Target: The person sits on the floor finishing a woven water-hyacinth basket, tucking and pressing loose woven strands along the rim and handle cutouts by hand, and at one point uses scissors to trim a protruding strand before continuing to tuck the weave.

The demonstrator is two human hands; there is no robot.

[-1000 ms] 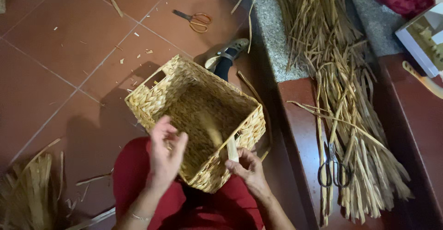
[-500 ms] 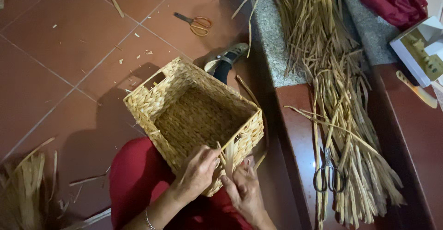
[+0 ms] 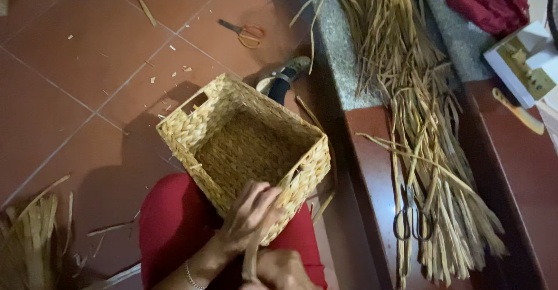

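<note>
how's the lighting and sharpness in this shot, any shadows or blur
Head view: dim, warm light; the woven basket throws a dark shadow leftward on the tiled floor; the left hand is slightly soft; the right hand is cut by the bottom edge; no glare.

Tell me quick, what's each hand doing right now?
Left hand: fingers curled over the near rim of the woven basket, gripping it.
Right hand: closed around a dried straw strand below the basket.

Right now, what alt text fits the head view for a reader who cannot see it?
A person's left hand grips the near rim of a rectangular woven basket resting on their red-clad lap, while the right hand holds a fibre strand below it. Dried straw and dark scissors lie on the step alongside.
</note>
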